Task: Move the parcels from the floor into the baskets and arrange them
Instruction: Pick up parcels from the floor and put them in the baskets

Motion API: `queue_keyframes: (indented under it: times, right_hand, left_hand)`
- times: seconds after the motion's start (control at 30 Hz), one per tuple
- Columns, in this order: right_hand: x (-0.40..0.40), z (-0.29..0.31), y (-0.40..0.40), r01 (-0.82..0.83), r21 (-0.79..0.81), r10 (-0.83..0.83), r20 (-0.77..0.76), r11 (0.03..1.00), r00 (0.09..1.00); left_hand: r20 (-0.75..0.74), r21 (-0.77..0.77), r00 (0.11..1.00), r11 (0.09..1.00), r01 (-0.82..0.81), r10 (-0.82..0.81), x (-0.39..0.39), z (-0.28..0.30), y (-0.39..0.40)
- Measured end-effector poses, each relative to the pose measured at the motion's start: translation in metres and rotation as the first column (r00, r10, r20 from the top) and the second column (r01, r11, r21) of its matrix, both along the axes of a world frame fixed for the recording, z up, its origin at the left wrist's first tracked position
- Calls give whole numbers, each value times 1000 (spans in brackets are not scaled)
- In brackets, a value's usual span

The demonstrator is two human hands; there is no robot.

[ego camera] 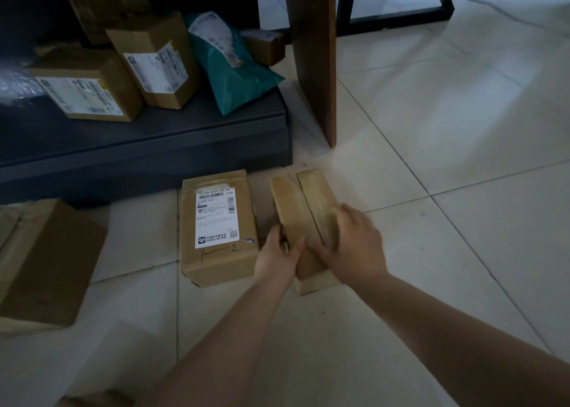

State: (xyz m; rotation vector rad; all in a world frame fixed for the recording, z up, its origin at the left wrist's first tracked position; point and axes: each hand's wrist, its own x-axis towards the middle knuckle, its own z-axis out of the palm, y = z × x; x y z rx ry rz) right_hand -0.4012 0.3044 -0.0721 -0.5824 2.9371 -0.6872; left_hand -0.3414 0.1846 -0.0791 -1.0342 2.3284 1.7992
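A plain taped cardboard parcel [300, 203] lies on the tiled floor at the centre. My left hand [277, 255] grips its near left edge and my right hand [354, 243] lies over its near right side, so both hands hold it. Just to its left stands a labelled parcel [216, 224] with a white shipping label on top. A larger brown box [43, 261] sits on the floor at the far left. No basket is visible.
A low dark shelf [172, 129] behind holds two labelled boxes [89, 85], [154, 61], a teal mailer bag [234, 76] and smaller boxes further back. A brown wooden post [314, 58] rises to the right of the shelf. Pale tiled floor [462, 129] spreads right.
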Motion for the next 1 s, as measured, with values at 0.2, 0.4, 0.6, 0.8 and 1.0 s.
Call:
queue_keyframes:
  times: [0.2,0.4,0.6,0.8,1.0]
  right_hand:
    - [-3,8,8,215,-347,-164,170,913,972]
    - [12,1,12,-230,-42,230,9,972,973]
    - [19,-14,4,-429,-95,438,125,898,890]
    - [-7,-8,27,268,-335,-227,157,903,961]
    - [-5,-19,34,365,-222,-235,453,904,860]
  left_hand:
    - [-116,131,993,991,3,13,-9,-1,3]
    - [74,258,994,961,-96,79,-6,-9,2]
    - [84,227,996,974,-7,-12,3,-9,1]
    - [153,158,987,985,-67,42,8,-10,-4]
    - [135,208,990,976,-66,38,10,-9,-2]
